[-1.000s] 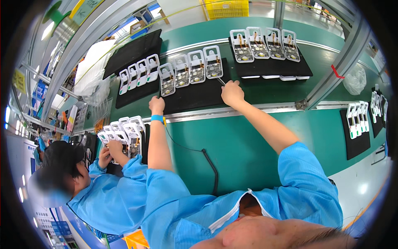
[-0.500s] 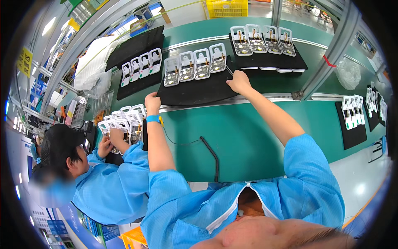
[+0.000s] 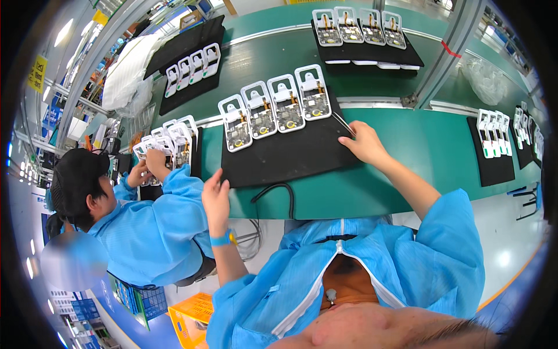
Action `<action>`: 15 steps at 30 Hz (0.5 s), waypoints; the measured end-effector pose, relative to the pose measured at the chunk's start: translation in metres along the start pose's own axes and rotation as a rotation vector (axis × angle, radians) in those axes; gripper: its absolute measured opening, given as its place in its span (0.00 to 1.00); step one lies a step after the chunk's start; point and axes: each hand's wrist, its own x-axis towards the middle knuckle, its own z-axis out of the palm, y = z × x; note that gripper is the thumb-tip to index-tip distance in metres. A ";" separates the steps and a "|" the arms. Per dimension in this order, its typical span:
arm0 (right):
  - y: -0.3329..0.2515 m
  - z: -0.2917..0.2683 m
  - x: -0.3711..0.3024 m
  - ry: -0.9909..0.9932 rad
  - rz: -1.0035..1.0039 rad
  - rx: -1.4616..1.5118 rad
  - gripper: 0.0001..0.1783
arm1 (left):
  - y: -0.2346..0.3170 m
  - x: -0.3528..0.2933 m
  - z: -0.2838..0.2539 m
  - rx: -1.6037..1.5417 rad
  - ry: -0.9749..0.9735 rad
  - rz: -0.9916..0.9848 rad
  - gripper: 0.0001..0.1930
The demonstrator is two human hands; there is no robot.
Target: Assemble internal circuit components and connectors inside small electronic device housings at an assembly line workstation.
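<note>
A black mat (image 3: 285,160) lies in front of me on the green worktable. Along its far part stands a row of several white plastic housings (image 3: 287,104), with circuit boards and yellowish flat cables inside. My right hand (image 3: 367,143), at the mat's right edge, is closed on thin metal tweezers (image 3: 343,123) that point toward the rightmost housing. At the near left corner of the mat is my left hand (image 3: 217,200), fingers loosely apart and holding nothing; whether it touches the mat I cannot tell. A blue wrist strap (image 3: 222,239) circles that wrist.
Beyond a metal rail, more housings stand on stacked black mats (image 3: 401,52); others (image 3: 195,65) are at the far left and right. To my left a co-worker (image 3: 145,209) handles similar housings. A metal post (image 3: 444,55) rises at the right. A black cable (image 3: 279,187) lies nearby.
The mat with its housings has come toward me, off the rail onto the near tabletop. Both hands have moved nearer too, and the left fingers have opened at the mat's corner.
</note>
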 end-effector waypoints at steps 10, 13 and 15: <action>0.085 -0.025 -0.107 0.066 0.034 0.209 0.18 | 0.032 -0.180 -0.098 0.200 -0.667 -0.375 0.24; 0.087 -0.028 -0.115 0.072 0.072 0.240 0.18 | 0.032 -0.208 -0.143 0.547 -0.593 -0.444 0.22; 0.075 -0.035 -0.117 0.074 0.127 0.214 0.20 | 0.031 -0.209 -0.151 1.159 -0.445 -0.482 0.20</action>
